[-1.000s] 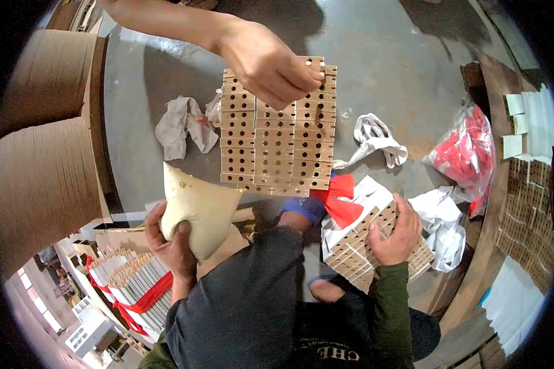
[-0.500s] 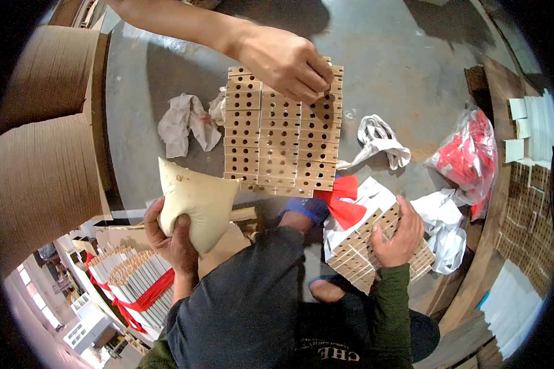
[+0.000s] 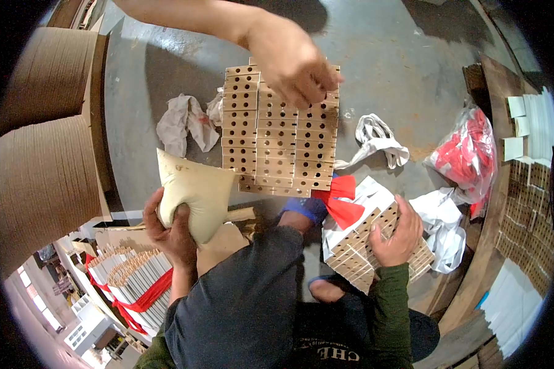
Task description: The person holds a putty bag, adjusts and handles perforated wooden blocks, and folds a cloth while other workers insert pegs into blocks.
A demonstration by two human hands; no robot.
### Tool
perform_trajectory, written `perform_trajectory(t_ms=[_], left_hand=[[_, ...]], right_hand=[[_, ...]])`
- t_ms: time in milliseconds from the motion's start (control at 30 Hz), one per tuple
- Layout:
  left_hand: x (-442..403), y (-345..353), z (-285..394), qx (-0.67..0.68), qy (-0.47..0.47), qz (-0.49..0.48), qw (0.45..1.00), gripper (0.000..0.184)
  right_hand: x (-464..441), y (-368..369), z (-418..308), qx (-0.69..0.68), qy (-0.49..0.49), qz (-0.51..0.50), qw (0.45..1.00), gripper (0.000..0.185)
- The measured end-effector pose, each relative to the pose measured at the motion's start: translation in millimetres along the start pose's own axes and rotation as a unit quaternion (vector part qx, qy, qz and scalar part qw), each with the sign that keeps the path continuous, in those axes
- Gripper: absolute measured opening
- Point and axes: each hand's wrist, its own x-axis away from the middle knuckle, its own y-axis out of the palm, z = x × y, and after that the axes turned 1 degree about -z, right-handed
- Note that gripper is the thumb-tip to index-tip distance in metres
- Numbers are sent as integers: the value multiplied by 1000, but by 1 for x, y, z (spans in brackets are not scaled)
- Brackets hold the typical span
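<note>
In my left hand [image 3: 169, 224] is a plump plastic bag [image 3: 197, 200] filled with something pale cream, thumb pressed into its side and narrow tip toward the perforated block. My right hand [image 3: 400, 237] grips a smaller tilted block of perforated cardboard strips [image 3: 354, 249] near my knee, thumb across its face and fingers along the far edge. Ahead of me is a larger block of perforated cardboard strips [image 3: 277, 144], with rows of dark round holes. Another person's hand [image 3: 295, 67] hovers over its far right part, fingertips bunched; what they hold, if anything, is not clear.
White cloth strips [image 3: 381, 144] and a grey rag [image 3: 184, 123] lie on the floor. Red cloth [image 3: 345, 203] sits between the blocks. A clear bag of red material [image 3: 465, 154] is at right. Stacked cardboard [image 3: 43, 160] stands left, with red-tied white bundles [image 3: 138, 280] below.
The other person's hand has lifted slightly and shifted right over the large block. My left hand and the cream-filled bag have moved a little left; my right hand stays nearly still.
</note>
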Motion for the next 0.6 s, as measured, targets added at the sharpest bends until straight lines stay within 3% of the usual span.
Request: perform_trajectory(t_ms=[100, 400, 467, 600], left_hand=[[-5, -1, 0, 70, 8, 1, 998, 37], [-7, -1, 1, 34, 8, -38, 999, 38], [-10, 1, 2, -67, 54, -59, 995, 38], [-11, 9, -3, -21, 22, -30, 999, 38]], right_hand=[[0, 0, 0, -1, -2, 2, 1000, 65], [-1, -2, -2, -2, -6, 3, 1000, 66], [-1, -2, -1, -4, -7, 4, 1000, 65], [-1, -1, 0, -3, -8, 3, 1000, 66]])
